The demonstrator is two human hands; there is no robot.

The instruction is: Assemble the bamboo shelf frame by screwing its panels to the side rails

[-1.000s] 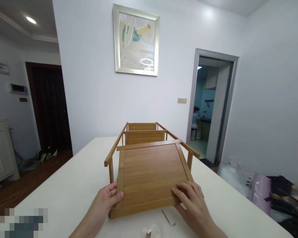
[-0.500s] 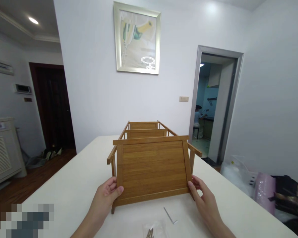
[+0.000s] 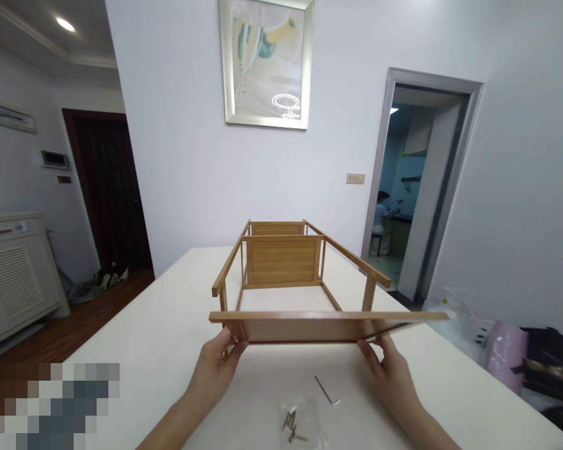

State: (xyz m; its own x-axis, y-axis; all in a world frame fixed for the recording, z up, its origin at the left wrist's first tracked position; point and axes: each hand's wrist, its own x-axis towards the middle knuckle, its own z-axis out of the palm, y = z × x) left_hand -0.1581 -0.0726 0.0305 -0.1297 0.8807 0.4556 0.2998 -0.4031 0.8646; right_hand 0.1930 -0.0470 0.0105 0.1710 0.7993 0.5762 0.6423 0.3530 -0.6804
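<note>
A wooden shelf panel (image 3: 309,325) hangs nearly flat and edge-on in front of me, just above the near end of a wooden rack frame (image 3: 281,259) lying on the white table (image 3: 159,337). My left hand (image 3: 216,372) grips the panel's left near corner, fingers curled under it. My right hand (image 3: 389,372) holds the right near corner the same way. Two more panels stand fitted in the frame farther back.
On the table by my hands lie a hex key (image 3: 327,391) and a clear bag of screws (image 3: 294,425). Plastic bags and dark clutter (image 3: 507,356) sit at the right edge. A person stands in the room beyond the doorway (image 3: 403,187).
The panel has tipped from leaning upright against the frame to lying almost flat between my hands. My right hand went from resting on its face to gripping its right corner.
</note>
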